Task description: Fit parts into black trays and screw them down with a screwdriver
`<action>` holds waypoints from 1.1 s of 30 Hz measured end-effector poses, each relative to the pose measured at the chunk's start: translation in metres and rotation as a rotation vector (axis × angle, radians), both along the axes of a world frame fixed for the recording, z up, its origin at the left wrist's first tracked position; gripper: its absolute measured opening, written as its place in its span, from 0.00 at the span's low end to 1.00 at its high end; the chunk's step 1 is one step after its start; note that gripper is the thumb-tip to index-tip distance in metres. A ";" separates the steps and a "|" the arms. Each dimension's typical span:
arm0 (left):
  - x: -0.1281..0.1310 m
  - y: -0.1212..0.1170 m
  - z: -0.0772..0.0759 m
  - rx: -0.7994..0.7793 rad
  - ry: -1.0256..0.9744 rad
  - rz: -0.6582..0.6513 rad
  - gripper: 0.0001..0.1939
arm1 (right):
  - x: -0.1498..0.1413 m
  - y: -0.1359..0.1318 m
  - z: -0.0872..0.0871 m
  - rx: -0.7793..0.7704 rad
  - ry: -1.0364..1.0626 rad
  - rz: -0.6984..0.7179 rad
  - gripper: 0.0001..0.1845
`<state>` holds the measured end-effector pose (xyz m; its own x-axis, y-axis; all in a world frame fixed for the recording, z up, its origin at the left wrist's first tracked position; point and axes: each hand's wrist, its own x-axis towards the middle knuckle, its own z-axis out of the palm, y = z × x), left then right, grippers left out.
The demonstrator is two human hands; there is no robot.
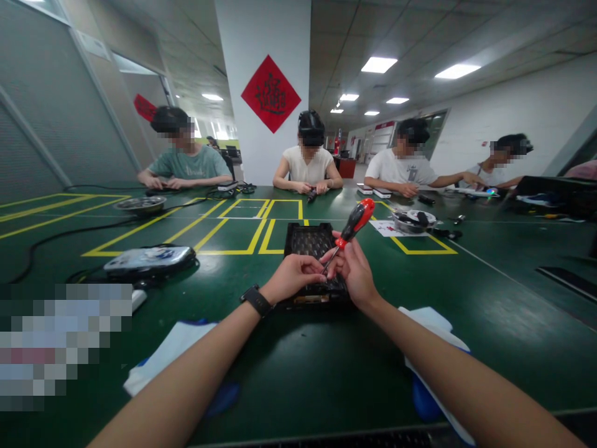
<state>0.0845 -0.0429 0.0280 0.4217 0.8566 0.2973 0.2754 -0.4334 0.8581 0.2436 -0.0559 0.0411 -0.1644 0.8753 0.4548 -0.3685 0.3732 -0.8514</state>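
A red-and-black screwdriver [357,223] slants down to the left, its handle up and its metal shaft pointing toward my left fingertips. My right hand [358,274] is closed around the shaft just below the handle. The fingers of my left hand [295,275] are pinched together at the screwdriver's tip; whatever sits between them is too small and covered to make out. Both hands are over a black plastic case [305,236] with a grid-like inside, which lies on the green table [289,373]. Its middle is partly hidden by my hands.
White-and-blue gloves [172,348] lie by my left forearm, more white cloth [429,320] under the right. A phone-like device [152,260] with cables is at left. Metal bowls [142,205] stand farther off. Several people [308,165] sit across the table.
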 end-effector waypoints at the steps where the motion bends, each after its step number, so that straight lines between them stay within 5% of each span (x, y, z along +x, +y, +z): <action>1: 0.000 0.000 0.000 -0.005 0.002 0.006 0.13 | 0.000 0.001 0.000 -0.004 0.003 0.007 0.20; 11: 0.002 -0.003 0.004 0.100 0.057 0.098 0.14 | 0.000 0.003 -0.001 0.002 0.010 -0.009 0.19; 33: 0.001 -0.001 0.006 0.126 0.100 0.083 0.11 | -0.003 -0.005 0.006 0.040 -0.106 -0.109 0.18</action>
